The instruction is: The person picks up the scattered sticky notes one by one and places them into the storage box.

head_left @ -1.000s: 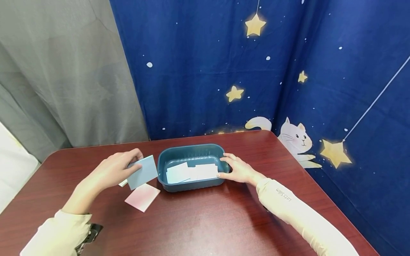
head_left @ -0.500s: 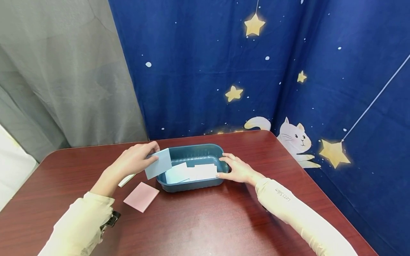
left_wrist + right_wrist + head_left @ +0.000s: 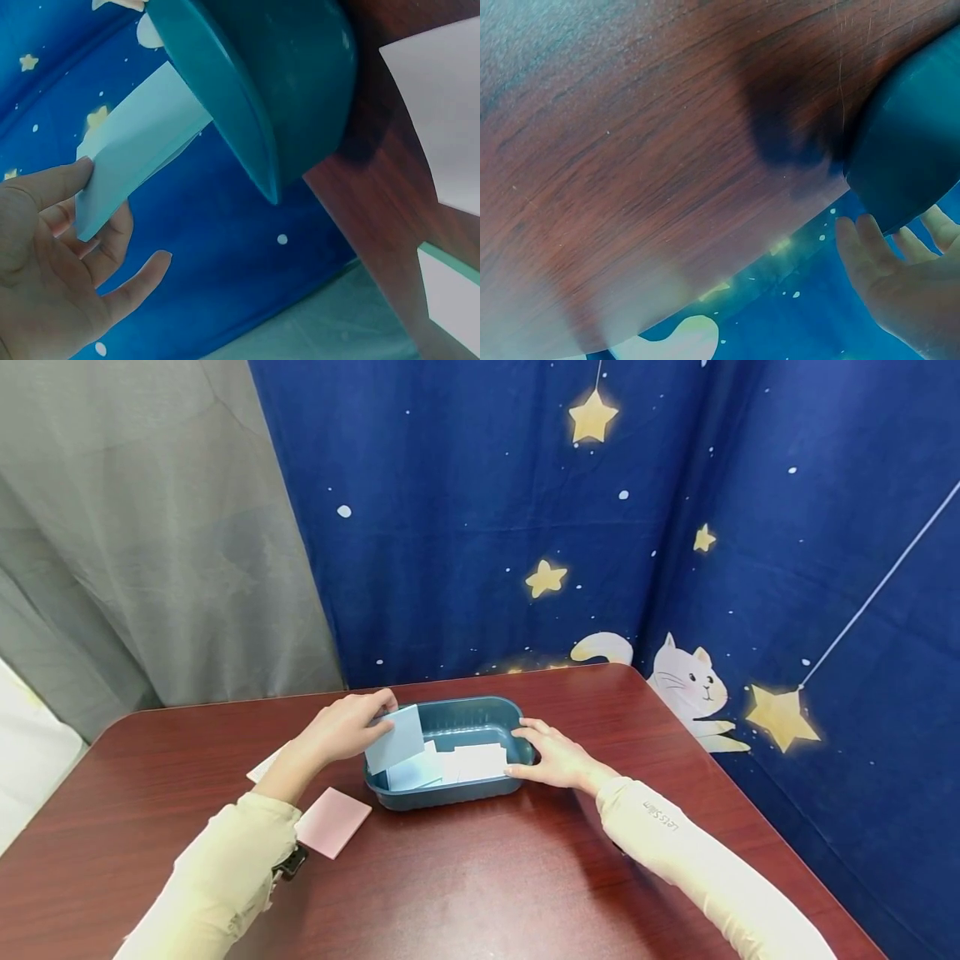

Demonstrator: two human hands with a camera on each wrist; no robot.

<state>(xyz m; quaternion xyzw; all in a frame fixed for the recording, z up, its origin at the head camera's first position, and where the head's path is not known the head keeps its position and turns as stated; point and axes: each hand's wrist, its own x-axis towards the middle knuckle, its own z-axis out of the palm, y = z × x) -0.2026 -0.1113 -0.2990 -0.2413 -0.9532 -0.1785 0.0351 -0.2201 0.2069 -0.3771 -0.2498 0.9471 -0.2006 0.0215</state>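
My left hand (image 3: 347, 727) pinches a light-blue sticky note pad (image 3: 397, 742) between thumb and fingers, tilted over the left end of a dark teal plastic bin (image 3: 457, 796). In the left wrist view, the pad (image 3: 142, 139) shows its thick edge beside the bin's rim, with the little finger spread away. My right hand (image 3: 558, 758) holds the bin's right end, thumb at the front corner and fingers over the rim. Its fingers (image 3: 874, 244) meet the bin wall in the right wrist view. White and pale-blue pads (image 3: 480, 762) lie inside the bin.
A pink pad (image 3: 334, 823) lies on the reddish-brown table (image 3: 480, 885), left of the bin. Behind my left forearm, a whitish pad (image 3: 264, 766) is partly hidden. A blue starry curtain (image 3: 450, 527) and a grey curtain (image 3: 165, 543) hang behind the table.
My left hand has carried the light-blue pad rightward from above the pink pad to over the bin's left end. The right hand stays on the bin.
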